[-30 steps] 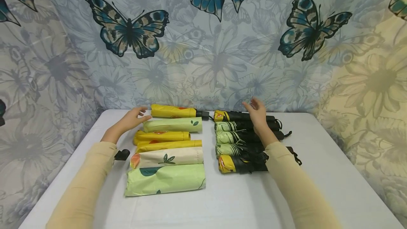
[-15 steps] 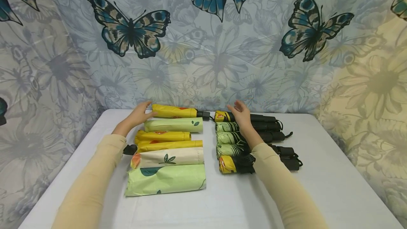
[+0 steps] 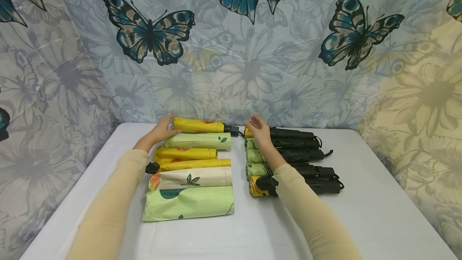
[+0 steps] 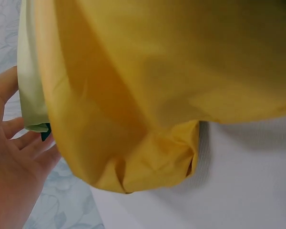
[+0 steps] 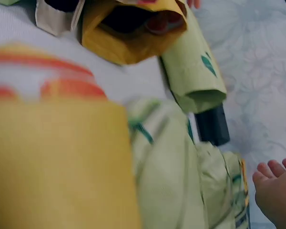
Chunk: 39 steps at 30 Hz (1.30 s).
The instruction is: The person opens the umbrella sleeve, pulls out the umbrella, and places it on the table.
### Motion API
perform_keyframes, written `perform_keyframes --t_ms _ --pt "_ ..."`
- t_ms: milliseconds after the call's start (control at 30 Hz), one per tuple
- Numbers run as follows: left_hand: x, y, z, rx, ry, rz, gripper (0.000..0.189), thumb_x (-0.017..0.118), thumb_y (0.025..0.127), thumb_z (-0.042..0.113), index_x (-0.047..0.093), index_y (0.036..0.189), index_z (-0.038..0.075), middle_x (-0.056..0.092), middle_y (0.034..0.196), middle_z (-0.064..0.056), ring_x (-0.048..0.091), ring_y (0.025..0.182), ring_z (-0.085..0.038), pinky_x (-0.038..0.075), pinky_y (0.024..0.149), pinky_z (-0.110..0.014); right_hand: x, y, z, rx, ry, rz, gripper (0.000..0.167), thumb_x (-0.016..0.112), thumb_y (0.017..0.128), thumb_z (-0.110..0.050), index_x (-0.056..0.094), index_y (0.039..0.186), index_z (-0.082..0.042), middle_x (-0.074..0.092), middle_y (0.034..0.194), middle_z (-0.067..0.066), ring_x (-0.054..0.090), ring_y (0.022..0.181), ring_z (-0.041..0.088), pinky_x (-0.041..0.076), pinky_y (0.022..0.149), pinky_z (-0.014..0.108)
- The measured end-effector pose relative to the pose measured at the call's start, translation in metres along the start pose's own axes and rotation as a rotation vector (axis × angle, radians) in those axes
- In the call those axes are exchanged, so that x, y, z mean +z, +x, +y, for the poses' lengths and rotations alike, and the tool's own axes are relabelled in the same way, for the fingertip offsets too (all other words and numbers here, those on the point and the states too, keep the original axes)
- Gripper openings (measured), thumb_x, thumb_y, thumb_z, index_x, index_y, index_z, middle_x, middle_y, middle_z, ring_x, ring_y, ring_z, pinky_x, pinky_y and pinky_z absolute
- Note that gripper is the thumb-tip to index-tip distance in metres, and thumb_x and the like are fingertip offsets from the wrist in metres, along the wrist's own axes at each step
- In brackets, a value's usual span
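Observation:
In the head view my left hand [image 3: 160,131] is at the left end of a yellow-covered folding umbrella [image 3: 198,125], whose black handle [image 3: 232,130] points right. Its fingers are spread, also in the left wrist view, where a light green fabric sleeve [image 4: 33,90] lies before them and a yellow sleeve [image 4: 109,119] fills the middle. My right hand [image 3: 260,131], fingers loosely extended, hovers over the left ends of the back folded umbrellas [image 3: 294,133] in the right column. The right wrist view has this hand [image 5: 279,191] at the lower right, holding nothing.
Below the yellow umbrella lie a light green sleeve [image 3: 196,141], yellow sleeves [image 3: 191,154], a cream sleeve [image 3: 202,177] and a larger green sleeve [image 3: 191,204]. Several black-ended umbrellas [image 3: 304,155] form the right column on the white table [image 3: 187,240]. A butterfly-print cloth [image 3: 234,71] hangs behind.
My right hand has moved left across the umbrella column toward its left ends. My left hand has shifted slightly right to the yellow umbrella's end. The umbrellas and sleeves stay in place.

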<state>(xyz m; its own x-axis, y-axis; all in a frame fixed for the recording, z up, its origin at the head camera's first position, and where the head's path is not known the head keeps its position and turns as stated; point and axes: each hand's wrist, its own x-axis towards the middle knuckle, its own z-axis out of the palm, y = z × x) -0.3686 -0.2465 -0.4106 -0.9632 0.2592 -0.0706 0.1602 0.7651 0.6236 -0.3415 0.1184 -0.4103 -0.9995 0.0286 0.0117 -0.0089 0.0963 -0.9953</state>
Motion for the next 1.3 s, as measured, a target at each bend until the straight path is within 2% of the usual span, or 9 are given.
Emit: perform_keyframes --t_ms 233,433,667,900,1167,1300 --pt "0.003 0.001 -0.001 -0.005 -0.055 -0.024 0.082 0.058 0.099 0.023 0.005 0.154 -0.007 0.010 0.157 -0.035 0.020 0.142 -0.052 0.026 0.114 -0.064 0.020 0.000 0.004 0.025 -0.030 -0.092 0.069 0.059 0.098 -0.030 0.026 0.154 -0.008 0.030 0.159 0.011 0.030 0.148 0.026 0.032 0.119 0.043" --pt "0.005 0.002 -0.005 -0.009 -0.082 -0.024 0.083 0.058 0.099 0.022 0.003 0.154 -0.007 0.008 0.158 -0.035 0.021 0.142 -0.052 0.027 0.115 -0.063 0.029 0.000 0.006 0.061 -0.087 -0.145 0.071 0.056 0.099 -0.032 0.020 0.156 -0.009 0.021 0.163 0.009 0.021 0.151 0.026 0.028 0.121 0.044" --pt "0.007 0.003 -0.009 -0.035 -0.114 -0.051 0.086 0.058 0.098 0.021 -0.003 0.154 -0.004 0.013 0.156 -0.036 0.021 0.142 -0.051 0.029 0.114 -0.062 0.038 -0.002 0.004 0.194 -0.158 -0.249 0.084 0.059 0.097 -0.039 0.008 0.158 -0.012 0.007 0.166 0.010 0.009 0.154 0.027 0.018 0.124 0.049" --pt "0.004 0.001 -0.006 -0.040 -0.108 -0.050 0.084 0.057 0.099 0.020 -0.001 0.153 -0.007 0.016 0.154 -0.037 0.026 0.140 -0.052 0.032 0.113 -0.060 0.045 -0.003 0.004 0.247 -0.211 -0.198 0.090 0.063 0.094 -0.037 0.005 0.158 -0.012 0.006 0.165 0.014 0.009 0.152 0.034 0.020 0.122 0.054" --pt "0.001 0.001 -0.009 -0.054 -0.136 -0.044 0.084 0.057 0.099 0.020 -0.001 0.154 -0.004 0.026 0.150 -0.038 0.035 0.137 -0.051 0.036 0.111 -0.058 0.049 -0.005 0.009 0.308 -0.276 -0.226 0.093 0.063 0.094 -0.036 0.002 0.158 -0.009 0.002 0.165 0.014 0.007 0.152 0.035 0.015 0.123 0.054" --pt "0.000 0.002 -0.012 -0.055 -0.098 -0.043 0.083 0.057 0.099 0.023 0.003 0.155 -0.004 0.031 0.147 -0.037 0.037 0.135 -0.051 0.038 0.109 -0.059 0.052 -0.007 0.010 0.300 -0.250 -0.204 0.092 0.065 0.093 -0.032 0.004 0.157 -0.007 0.004 0.165 0.015 0.008 0.152 0.036 0.017 0.123 0.054"
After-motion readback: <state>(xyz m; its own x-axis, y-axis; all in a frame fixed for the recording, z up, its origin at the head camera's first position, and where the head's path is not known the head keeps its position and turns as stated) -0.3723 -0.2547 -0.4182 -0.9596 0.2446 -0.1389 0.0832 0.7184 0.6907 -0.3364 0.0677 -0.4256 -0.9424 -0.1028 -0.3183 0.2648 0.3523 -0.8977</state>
